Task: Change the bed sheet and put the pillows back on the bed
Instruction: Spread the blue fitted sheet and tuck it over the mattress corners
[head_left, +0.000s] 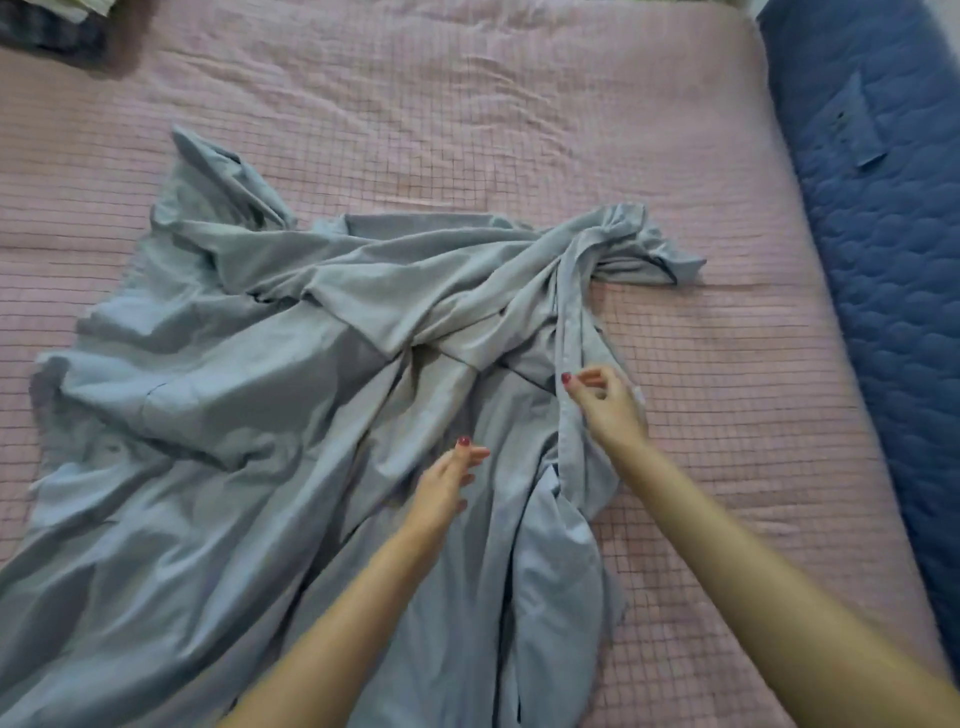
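A crumpled grey-blue bed sheet (249, 395) lies in a twisted heap across the pink quilted mattress cover (467, 119). My right hand (605, 402) pinches a hemmed edge of the sheet near its right side, thumb and fingers curled on the fabric. My left hand (447, 480) hovers over the sheet's middle folds with fingers straight and together, holding nothing. No pillows are in view.
A blue quilted surface (883, 208) runs along the bed's right side. A dark pile of folded fabric (52, 26) sits at the far left corner of the bed. Bare pink cover shows on the far half and to the right of the sheet.
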